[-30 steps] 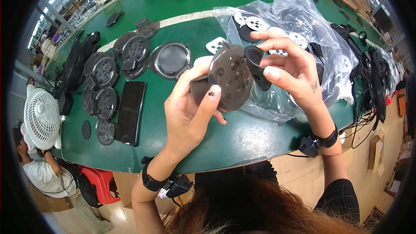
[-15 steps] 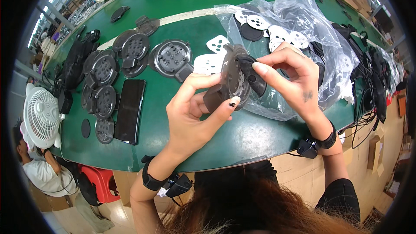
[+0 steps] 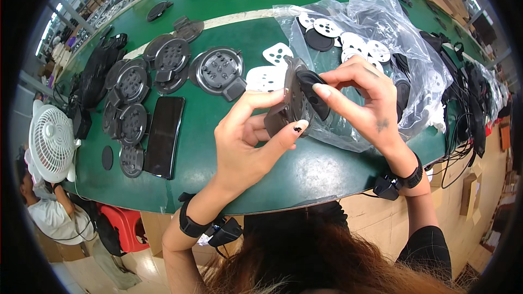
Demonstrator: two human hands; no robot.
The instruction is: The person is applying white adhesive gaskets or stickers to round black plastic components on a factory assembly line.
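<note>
Above the green table, my left hand (image 3: 248, 136) grips a dark grey round plastic housing (image 3: 292, 95) by its edge, thumb in front and fingers behind. My right hand (image 3: 362, 95) pinches a black round pad (image 3: 314, 97) between thumb and fingertips. The pad stands tilted close against the housing's face; I cannot tell whether the two touch. Just behind the hands lie white pads with holes (image 3: 266, 78). Similar housings with small posts inside, one of them nearest my left hand (image 3: 219, 71), rest on the table.
A clear plastic bag (image 3: 376, 11) with black and white discs spreads at the right. To the left lie a black phone (image 3: 165, 136), a small black disc (image 3: 107, 158) and several housings. A white fan (image 3: 52, 142) stands at the far left, near a seated person. Black cables (image 3: 463, 114) hang at the right edge.
The housing has turned more edge-on in my left hand. My right hand has shifted slightly left with the black pad, which is now closer to the housing.
</note>
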